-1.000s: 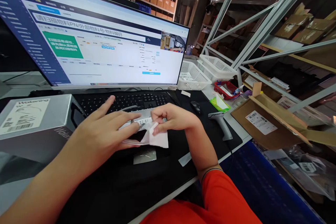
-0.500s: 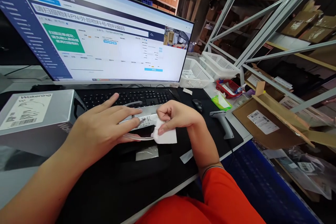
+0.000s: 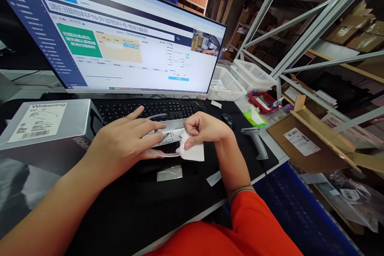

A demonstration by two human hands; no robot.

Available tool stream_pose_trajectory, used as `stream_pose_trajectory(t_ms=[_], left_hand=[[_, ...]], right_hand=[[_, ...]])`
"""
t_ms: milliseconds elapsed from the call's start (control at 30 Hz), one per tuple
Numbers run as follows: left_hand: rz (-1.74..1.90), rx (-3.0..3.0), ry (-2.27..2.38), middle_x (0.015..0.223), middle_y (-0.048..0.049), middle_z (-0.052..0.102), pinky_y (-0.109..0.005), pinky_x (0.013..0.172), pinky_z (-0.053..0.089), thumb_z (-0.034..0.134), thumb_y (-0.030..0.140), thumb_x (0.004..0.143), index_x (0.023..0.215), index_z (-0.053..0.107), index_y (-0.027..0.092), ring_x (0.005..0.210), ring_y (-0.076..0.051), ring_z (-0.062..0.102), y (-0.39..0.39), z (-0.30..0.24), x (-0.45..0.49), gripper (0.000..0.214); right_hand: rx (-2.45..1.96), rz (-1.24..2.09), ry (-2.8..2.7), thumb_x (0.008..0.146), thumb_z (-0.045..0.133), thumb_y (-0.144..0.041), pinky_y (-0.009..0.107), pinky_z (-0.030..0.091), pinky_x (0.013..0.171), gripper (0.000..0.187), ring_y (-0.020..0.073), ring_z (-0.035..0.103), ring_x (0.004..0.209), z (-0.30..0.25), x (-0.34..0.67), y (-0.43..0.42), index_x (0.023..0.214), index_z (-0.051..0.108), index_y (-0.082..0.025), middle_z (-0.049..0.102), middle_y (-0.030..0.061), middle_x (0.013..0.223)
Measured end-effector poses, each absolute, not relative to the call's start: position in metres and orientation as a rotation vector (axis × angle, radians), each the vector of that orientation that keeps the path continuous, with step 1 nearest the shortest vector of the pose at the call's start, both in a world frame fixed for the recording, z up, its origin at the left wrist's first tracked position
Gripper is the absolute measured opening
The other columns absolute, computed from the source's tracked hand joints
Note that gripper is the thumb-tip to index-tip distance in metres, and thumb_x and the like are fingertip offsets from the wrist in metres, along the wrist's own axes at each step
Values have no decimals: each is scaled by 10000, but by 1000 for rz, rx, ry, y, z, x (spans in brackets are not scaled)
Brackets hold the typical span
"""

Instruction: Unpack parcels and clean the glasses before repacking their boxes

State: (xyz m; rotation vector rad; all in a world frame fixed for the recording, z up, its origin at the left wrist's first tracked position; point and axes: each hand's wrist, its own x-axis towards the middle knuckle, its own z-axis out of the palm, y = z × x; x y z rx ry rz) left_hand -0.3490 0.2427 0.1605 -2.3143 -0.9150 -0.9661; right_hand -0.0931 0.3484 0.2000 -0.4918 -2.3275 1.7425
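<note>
My left hand grips a clear curved frame that looks like part of a pair of glasses, its fingers laid over one end. Thumb and fingers of my right hand pinch a white tissue against the frame's other end. Behind the frame, partly hidden by my fingers, is a silver item with a printed white label. A grey box marked "Wakening" stands to the left. Below my hands a small clear film piece lies on the black mat.
A large monitor and a keyboard are behind my hands. To the right are a mouse, a barcode scanner, a green tissue pack, white baskets and an open carton. A paper strip lies near the front edge.
The view has shifted slightly, so things sit a little farther right. Both hands keep their hold on the frame and tissue. An orange panel has appeared on the screen.
</note>
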Motion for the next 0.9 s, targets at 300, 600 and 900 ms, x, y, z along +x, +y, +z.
stream_pose_trajectory(t_ms=[300,600,900], left_hand=[[-974,-2387,-981,1070,-8,831,-524,1245,540,629,303,1045,981,747,299,954,-216,795,237,167,-344,134],[-979,-2339,-907,1274,-77,819,-494,1396,322,571,536,1086,1090,707,258,1121,-231,804,240,164,-357,309],[-2514,-1749,-1921,1661,-217,550,-675,1330,385,787,877,757,1555,507,255,1535,-447,543,232,158,-332,1050]], right_hand=[[-568,1647,-2285,633,1024,-562,232,232,561,710,69,307,588,195,-112,326,619,404,-216,366,-110,592],[-495,1815,-2187,614,1059,-545,228,273,534,741,53,303,560,198,-86,342,598,395,-217,361,-113,568],[-686,1133,-1772,727,931,-546,420,619,953,596,142,540,657,192,-111,327,573,439,-247,489,-49,617]])
